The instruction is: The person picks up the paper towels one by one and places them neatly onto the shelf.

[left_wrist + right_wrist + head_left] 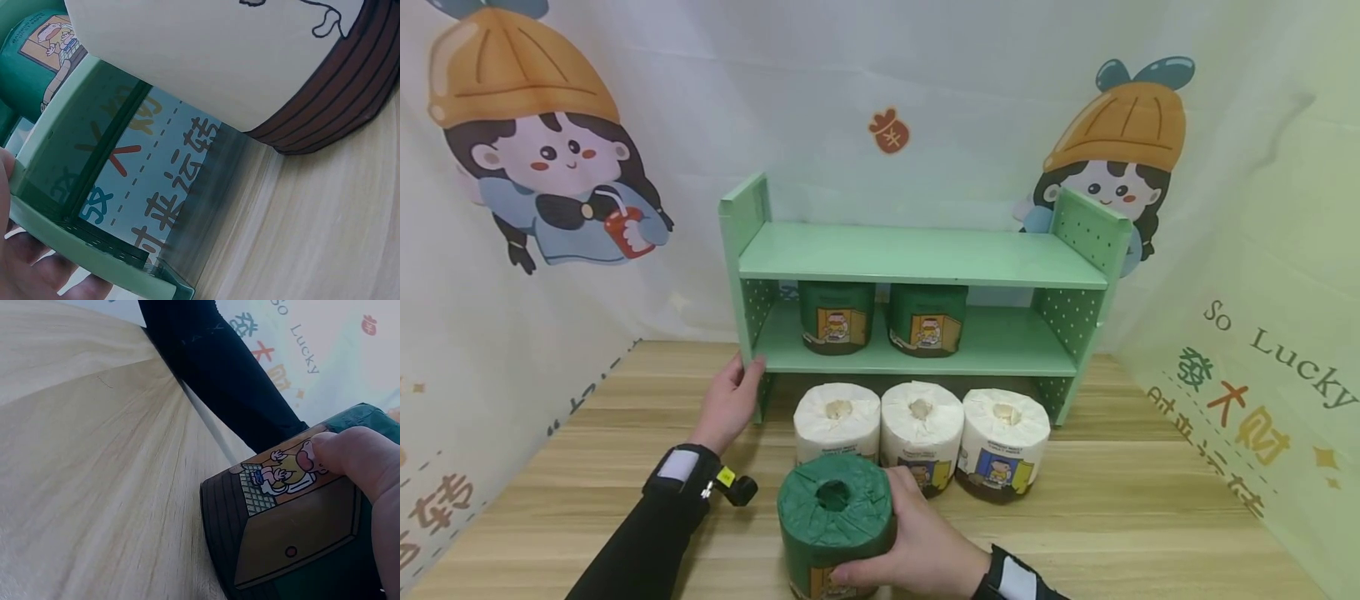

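Note:
My right hand point(925, 537) grips a green-wrapped toilet roll point(835, 517), thumb on its printed front; the right wrist view shows the thumb point(356, 453) across the picture on the wrapper. My left hand point(730, 400) holds the left side panel of a light green two-tier shelf point(917, 254). In the left wrist view its thumb lies at the panel's front edge point(81, 247) and the fingers are behind. Two more green rolls point(837, 318) point(927, 321) stand on the middle board. White-wrapped rolls point(837, 417) point(921, 429) point(1004, 437) stand in a row before the shelf.
The shelf stands on a wood-grain table point(1120, 517). A white printed cloth point(820, 100) hangs behind and at both sides. The held green roll partly hides the leftmost white roll. A small black camera point(741, 490) sits on the left wrist.

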`<state>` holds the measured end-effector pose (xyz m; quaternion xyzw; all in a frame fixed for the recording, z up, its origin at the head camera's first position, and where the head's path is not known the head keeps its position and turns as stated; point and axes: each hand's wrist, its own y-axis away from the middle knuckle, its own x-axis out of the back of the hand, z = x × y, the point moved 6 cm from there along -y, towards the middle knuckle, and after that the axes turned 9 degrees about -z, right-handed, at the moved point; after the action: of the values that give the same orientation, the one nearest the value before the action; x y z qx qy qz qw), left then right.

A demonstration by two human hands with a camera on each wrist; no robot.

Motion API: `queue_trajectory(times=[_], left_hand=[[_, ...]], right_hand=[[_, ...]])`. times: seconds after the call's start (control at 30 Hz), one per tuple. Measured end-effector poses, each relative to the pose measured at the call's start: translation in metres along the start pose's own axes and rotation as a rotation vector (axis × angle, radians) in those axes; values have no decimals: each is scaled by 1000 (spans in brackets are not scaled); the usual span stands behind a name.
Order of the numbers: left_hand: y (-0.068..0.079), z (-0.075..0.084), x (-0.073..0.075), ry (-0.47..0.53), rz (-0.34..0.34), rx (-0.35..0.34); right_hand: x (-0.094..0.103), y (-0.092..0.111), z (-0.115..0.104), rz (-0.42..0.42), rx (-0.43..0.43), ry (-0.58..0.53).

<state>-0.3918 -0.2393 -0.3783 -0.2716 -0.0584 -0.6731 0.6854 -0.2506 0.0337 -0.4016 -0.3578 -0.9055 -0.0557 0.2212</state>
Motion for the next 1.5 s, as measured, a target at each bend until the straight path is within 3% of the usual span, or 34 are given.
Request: queue_trajectory(times=[0.13,0.4,0.5,0.73,0.93,1.27,1.5], left_hand=[[1,1,0,2,3,3],[0,0,0,-10,9,6],[0,1,0,-9,5,10],[1,0,0,-10,5,10],[1,0,0,-2,-3,12],[1,1,0,4,5,8],[1,0,0,8,-8,26]], right_hand=[[-1,0,2,-9,5,-28],[-3,-2,-3,-69,127,-120],[-3,0,0,-67,99,-138],[-2,7,0,-63,140,-151],[2,15,0,-36,128,-136],[10,28,1,2,60,-90],[19,37,-14,-29,141,-161]])
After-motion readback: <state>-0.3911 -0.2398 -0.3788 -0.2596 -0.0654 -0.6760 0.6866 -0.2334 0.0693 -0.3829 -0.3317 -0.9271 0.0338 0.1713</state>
